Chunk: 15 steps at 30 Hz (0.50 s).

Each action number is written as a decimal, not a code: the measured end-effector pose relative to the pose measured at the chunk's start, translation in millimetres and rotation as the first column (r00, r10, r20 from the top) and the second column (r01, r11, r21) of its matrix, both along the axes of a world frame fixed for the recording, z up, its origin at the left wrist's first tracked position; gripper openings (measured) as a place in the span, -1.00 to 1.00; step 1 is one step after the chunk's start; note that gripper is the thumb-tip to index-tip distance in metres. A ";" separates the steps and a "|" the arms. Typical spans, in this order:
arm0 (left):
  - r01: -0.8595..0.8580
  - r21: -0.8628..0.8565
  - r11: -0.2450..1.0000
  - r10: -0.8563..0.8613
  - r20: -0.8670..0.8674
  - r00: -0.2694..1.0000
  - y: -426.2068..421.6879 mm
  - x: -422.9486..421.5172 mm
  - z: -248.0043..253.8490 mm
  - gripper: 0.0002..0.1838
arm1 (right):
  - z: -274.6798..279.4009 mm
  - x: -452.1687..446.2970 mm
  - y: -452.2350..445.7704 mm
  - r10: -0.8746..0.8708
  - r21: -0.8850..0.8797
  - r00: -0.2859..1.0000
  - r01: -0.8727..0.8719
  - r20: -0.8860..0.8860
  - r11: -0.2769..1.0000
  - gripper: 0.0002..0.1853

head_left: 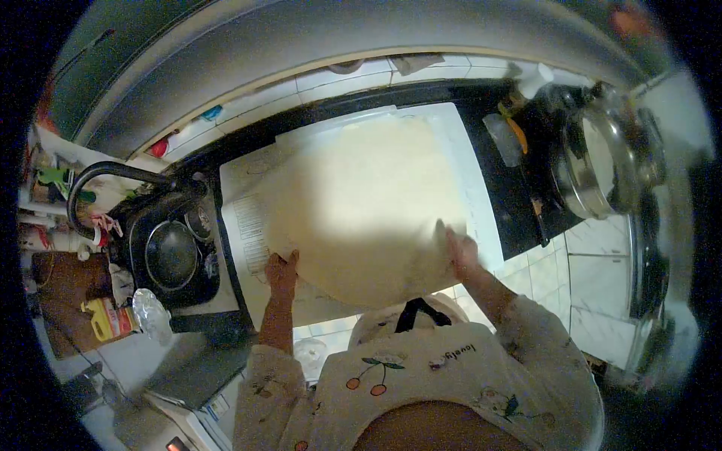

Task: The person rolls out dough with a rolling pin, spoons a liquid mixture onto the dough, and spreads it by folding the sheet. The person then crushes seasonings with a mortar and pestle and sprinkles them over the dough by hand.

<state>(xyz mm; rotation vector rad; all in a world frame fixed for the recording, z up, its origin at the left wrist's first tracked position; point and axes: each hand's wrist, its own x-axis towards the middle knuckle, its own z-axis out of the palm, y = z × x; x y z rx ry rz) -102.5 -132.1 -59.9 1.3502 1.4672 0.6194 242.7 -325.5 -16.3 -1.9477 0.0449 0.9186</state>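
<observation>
A large, thin, pale sheet of rolled dough (361,195) lies spread over a white board with printed markings (481,203), its near edge hanging past the board's front. My left hand (283,272) is closed on the sheet's near left edge, fingers pinched together. At the near right edge, my right hand (460,255) grips the sheet; it is slightly blurred, and a small fold shows beside its fingers. Bright light washes out the middle of the sheet, so its surface detail there cannot be made out.
To the left is a black sink (139,263) with a pan (171,255) in it and a curved black faucet (113,169). A steel pot (598,161), a knife (539,222) and a clear scraper-like piece (502,139) are on the right. A yellow package (105,319) stands lower left.
</observation>
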 end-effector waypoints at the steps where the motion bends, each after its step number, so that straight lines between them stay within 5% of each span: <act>1: 0.101 0.264 0.959 -0.002 -0.351 0.936 -0.4 4.7 -4.2 -0.68 | -1.2 6.1 3.7 0.088 -0.020 0.978 -0.086 0.190 0.996 -0.60; 3: 0.075 0.238 0.968 0.045 -0.463 0.885 2.9 -7.3 -28.5 -0.73 | -9.8 13.8 3.6 0.260 -0.111 0.806 -0.238 0.532 0.965 -0.58; 4: 0.061 0.227 0.972 0.067 -0.516 0.854 3.1 -15.6 -40.7 -0.76 | -13.0 17.2 -1.3 0.214 -0.111 0.817 -0.183 0.536 0.977 -0.60; 6: -0.116 0.214 0.970 0.154 -0.174 0.973 -3.7 -20.6 -26.8 -0.78 | -22.5 33.2 -16.7 0.125 -0.111 0.830 -0.077 0.543 0.991 -0.63; 7: -0.201 0.182 0.963 0.204 0.006 0.979 -5.6 -21.4 -15.9 -0.79 | -42.2 42.6 -28.0 0.034 0.023 0.890 -0.050 0.454 0.998 -0.69; 10: -0.251 -0.115 0.961 0.252 -0.001 0.968 -12.8 -12.4 18.2 -0.72 | -53.2 48.2 -38.5 0.051 0.019 0.806 -0.077 0.590 0.997 -0.70; 11: -0.188 0.140 0.972 0.211 -0.173 0.962 -16.8 -0.4 30.3 -0.64 | -32.8 40.4 -32.8 0.070 0.077 0.800 -0.143 0.595 0.987 -0.68; 13: 0.087 0.554 0.828 0.244 -0.496 0.834 -33.7 38.7 47.7 -0.47 | 6.2 16.7 -5.9 0.334 -0.227 0.318 -0.330 0.887 0.916 -0.61; 15: 0.269 0.553 0.788 -0.024 -0.410 0.912 -53.8 77.3 23.3 -0.23 | 16.0 -9.5 29.1 0.437 -0.299 0.128 -0.561 0.890 0.772 -0.45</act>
